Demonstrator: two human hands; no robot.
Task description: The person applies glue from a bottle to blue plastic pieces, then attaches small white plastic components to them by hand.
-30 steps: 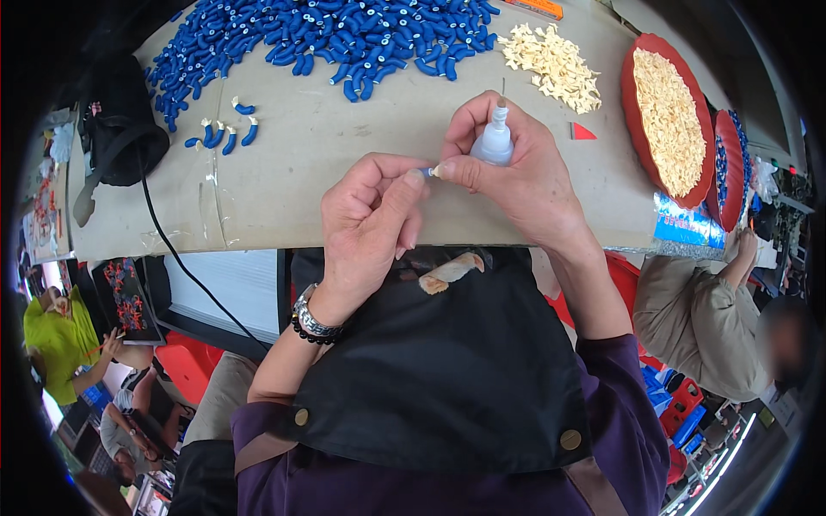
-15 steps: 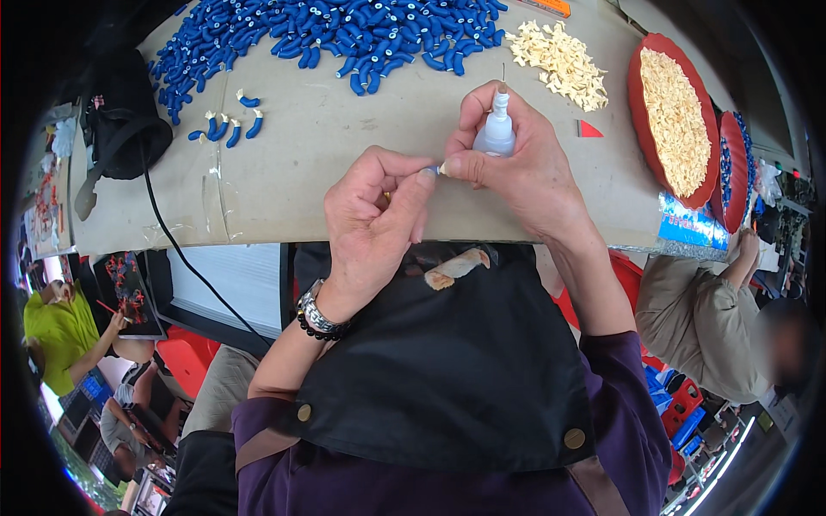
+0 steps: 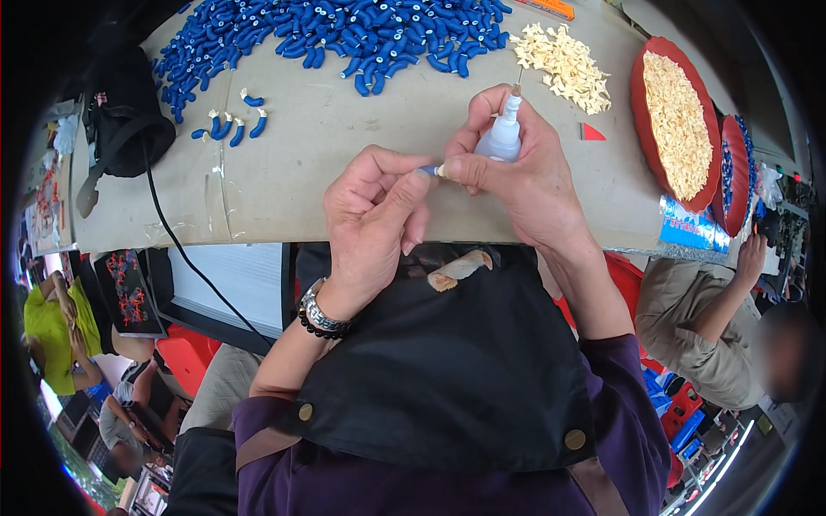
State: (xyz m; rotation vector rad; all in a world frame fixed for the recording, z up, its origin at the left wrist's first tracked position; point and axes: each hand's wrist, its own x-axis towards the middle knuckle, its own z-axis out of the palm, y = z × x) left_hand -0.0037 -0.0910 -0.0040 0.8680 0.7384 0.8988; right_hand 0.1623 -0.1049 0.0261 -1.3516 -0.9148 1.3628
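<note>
Between the thumb and forefinger of my left hand [image 3: 372,211] is a small blue curved piece [image 3: 428,170], mostly covered by the fingertips. My right hand [image 3: 538,176] is wrapped round a translucent white squeeze bottle [image 3: 501,140] with a thin needle tip pointing up and away. Its thumb and forefinger also pinch a small cream piece [image 3: 440,171] against the end of the blue one. Left of my hands, several blue pieces with cream ends [image 3: 239,133] lie on the table [image 3: 292,172].
A large heap of blue curved pieces [image 3: 344,39] covers the far side. Beside it lies a pile of cream pieces [image 3: 564,69]. A red scalloped tray [image 3: 712,176] of cream pieces stands at right. A black object [image 3: 129,120] trails a cable at left. A co-worker [image 3: 701,331] sits at right.
The bottle in my right hand has tilted slightly rightward, and its needle tip has shifted right. Both hands keep their pinch. The co-worker's arm at right has moved.
</note>
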